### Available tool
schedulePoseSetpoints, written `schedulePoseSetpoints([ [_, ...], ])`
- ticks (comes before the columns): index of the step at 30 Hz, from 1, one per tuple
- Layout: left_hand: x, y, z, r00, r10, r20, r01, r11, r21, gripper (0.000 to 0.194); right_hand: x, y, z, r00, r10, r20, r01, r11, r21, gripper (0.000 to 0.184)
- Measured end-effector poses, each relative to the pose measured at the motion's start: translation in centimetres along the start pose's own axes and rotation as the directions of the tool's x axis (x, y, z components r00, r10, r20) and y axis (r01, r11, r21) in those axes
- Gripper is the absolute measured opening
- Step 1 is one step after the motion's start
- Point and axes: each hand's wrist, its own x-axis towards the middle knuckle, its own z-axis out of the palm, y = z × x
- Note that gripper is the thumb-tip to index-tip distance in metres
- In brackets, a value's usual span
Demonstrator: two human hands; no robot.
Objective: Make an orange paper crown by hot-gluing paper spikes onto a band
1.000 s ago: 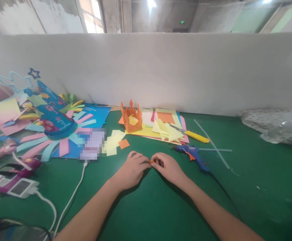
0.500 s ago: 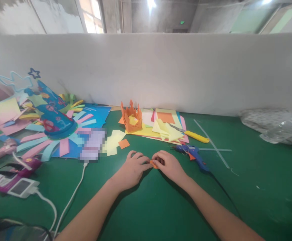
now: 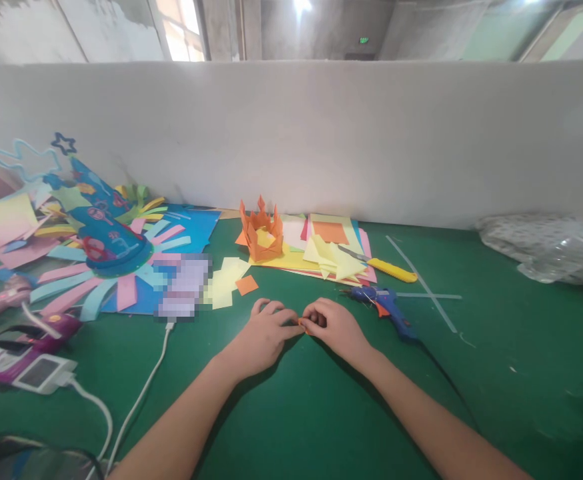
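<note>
Between my two hands, low over the green tabletop, is a small piece of orange paper, mostly hidden by fingers. My left hand pinches its left side with thumb and forefinger, the other fingers bent on the table. From the right, my right hand closes thumb and fingertips on it. An orange paper square lies flat beyond my left hand. Farther back stands an orange folded-paper crown. Close to my right hand lies a blue glue gun with an orange trigger.
A yellow utility knife rests by a stack of coloured paper. Yellow paper pieces lie left of centre. Blue cone hats, a power strip and white cables occupy the left. A plastic bottle lies far right.
Less of the orange paper shows between my hands, its near part now folded up or covered. My right fingertips have shifted slightly left, towards the left ones.
</note>
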Motion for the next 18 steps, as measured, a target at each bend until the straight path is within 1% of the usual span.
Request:
schedulePoseSetpoints([
  [4, -0.04, -0.03, 0.01, 1.000, -0.001, -0.004, 0.001, 1.000, -0.013, 0.040, 0.29, 0.21, -0.01, 0.999, 0.030, 0.017, -0.030, 1.000, -0.007, 0.007],
  [9, -0.10, -0.02, 0.09, 1.000, 0.009, 0.005, -0.009, 1.000, -0.022, 0.042, 0.41, 0.49, -0.12, 1.000, 0.022, 0.022, -0.021, 1.000, -0.012, 0.010],
  [14, -0.06, 0.08, 0.02, 1.000, 0.004, -0.002, -0.004, 0.999, -0.035, 0.044, 0.30, 0.26, -0.26, 1.000, 0.009, 0.025, -0.010, 1.000, 0.004, 0.015],
  [18, -0.06, 0.12, -0.11, 1.000, -0.003, 0.003, 0.003, 0.999, -0.043, 0.045, 0.18, 0.02, -0.39, 0.998, 0.032, 0.054, -0.033, 0.999, 0.026, 0.010],
])
